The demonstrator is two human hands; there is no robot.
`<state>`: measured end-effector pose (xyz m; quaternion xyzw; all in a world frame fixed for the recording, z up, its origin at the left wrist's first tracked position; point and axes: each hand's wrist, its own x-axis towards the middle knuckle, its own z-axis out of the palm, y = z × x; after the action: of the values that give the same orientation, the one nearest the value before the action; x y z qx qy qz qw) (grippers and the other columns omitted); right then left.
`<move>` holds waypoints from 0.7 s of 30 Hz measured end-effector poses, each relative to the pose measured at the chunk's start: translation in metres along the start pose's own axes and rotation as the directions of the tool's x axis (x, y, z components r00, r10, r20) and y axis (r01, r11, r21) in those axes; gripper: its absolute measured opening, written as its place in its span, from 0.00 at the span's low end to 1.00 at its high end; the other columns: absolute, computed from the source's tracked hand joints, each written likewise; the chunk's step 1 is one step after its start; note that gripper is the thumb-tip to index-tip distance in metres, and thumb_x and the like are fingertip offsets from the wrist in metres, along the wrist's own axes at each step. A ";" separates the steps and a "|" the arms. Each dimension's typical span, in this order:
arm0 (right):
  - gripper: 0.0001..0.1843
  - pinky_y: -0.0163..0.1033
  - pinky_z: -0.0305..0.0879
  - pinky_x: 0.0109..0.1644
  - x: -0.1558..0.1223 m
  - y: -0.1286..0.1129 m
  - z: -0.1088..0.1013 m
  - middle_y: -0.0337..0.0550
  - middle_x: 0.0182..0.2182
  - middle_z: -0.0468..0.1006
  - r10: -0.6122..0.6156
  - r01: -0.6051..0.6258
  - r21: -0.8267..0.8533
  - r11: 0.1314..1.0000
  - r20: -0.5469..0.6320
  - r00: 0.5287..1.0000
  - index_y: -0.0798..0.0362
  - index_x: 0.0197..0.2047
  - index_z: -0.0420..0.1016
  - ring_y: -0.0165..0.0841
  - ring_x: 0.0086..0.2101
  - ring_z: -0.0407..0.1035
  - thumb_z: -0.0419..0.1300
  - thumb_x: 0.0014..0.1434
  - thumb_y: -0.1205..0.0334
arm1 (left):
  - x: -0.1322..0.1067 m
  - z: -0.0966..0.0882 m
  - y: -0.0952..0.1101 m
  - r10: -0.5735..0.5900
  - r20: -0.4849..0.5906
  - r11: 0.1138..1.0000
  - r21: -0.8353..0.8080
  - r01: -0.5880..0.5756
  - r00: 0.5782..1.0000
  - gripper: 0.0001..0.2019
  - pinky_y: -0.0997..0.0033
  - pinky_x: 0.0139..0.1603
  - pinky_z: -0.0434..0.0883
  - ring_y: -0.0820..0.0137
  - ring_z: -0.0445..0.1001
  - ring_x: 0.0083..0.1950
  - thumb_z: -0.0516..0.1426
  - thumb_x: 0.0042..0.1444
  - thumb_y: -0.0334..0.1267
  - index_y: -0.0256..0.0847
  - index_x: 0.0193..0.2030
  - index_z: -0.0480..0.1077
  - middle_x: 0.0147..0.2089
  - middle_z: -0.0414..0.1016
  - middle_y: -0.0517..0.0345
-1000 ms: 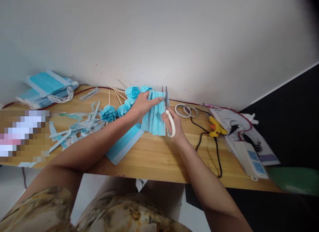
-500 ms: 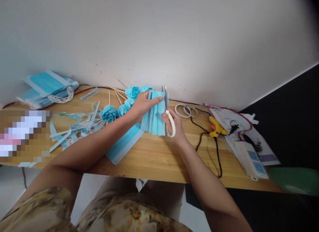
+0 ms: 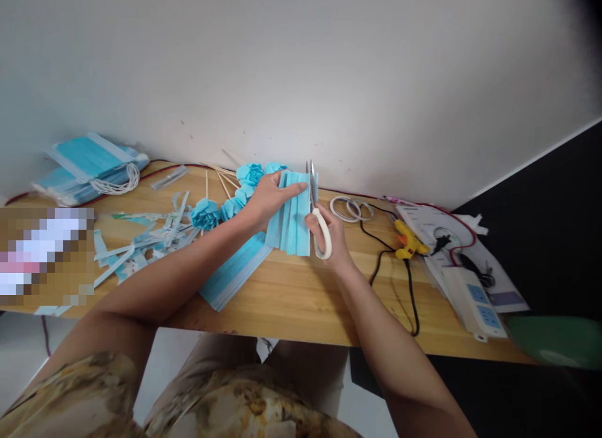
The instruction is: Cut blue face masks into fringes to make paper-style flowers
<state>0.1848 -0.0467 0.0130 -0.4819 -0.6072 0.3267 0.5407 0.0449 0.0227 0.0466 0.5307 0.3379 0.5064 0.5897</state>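
Note:
My left hand (image 3: 277, 196) grips a pleated blue face mask (image 3: 291, 228), thumb lying across its upper part. White-handled scissors (image 3: 322, 234) are in my right hand (image 3: 335, 234), their blades pointing away from me at the mask's right edge. A narrow strip of the mask shows to the right of the blades. Under my left forearm lie more flat blue mask pieces (image 3: 237, 272). Blue flowers made of folded material (image 3: 205, 214), some on wooden sticks (image 3: 226, 184), rest just left of my left hand.
Cut strips (image 3: 141, 243) litter the table's left side, with a stack of masks (image 3: 94, 165) behind. Rightward are tape rolls (image 3: 345, 209), a yellow glue gun (image 3: 408, 240) with its cord, papers (image 3: 505, 287) and a power strip (image 3: 477, 303). A wall (image 3: 301, 80) rises behind.
Almost nothing differs. The scissor blades have shifted very slightly along the mask's right edge; both hands keep their places.

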 end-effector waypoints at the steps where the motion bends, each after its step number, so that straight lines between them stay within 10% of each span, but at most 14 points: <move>1: 0.27 0.43 0.69 0.36 0.000 0.000 0.000 0.41 0.28 0.70 0.002 -0.002 -0.002 1.000 0.001 1.000 0.49 0.34 0.74 0.36 0.31 0.65 0.61 0.55 0.32 | 0.000 0.000 0.000 -0.005 -0.005 1.000 -0.002 0.005 1.000 0.15 0.72 0.31 0.69 0.74 0.68 0.27 0.69 0.45 0.40 0.38 0.27 0.67 0.26 0.70 0.60; 21: 0.29 0.40 0.65 0.34 0.001 -0.001 -0.001 0.40 0.27 0.67 -0.008 0.008 0.015 1.000 -0.007 1.000 0.49 0.31 0.68 0.34 0.30 0.61 0.61 0.54 0.30 | -0.002 0.002 -0.005 -0.011 0.068 1.000 0.000 0.011 0.998 0.13 0.73 0.29 0.66 0.74 0.67 0.27 0.67 0.49 0.37 0.38 0.26 0.66 0.25 0.68 0.62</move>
<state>0.1856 -0.0463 0.0148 -0.4766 -0.6049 0.3273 0.5476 0.0476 0.0201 0.0419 0.5455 0.3206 0.4848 0.6039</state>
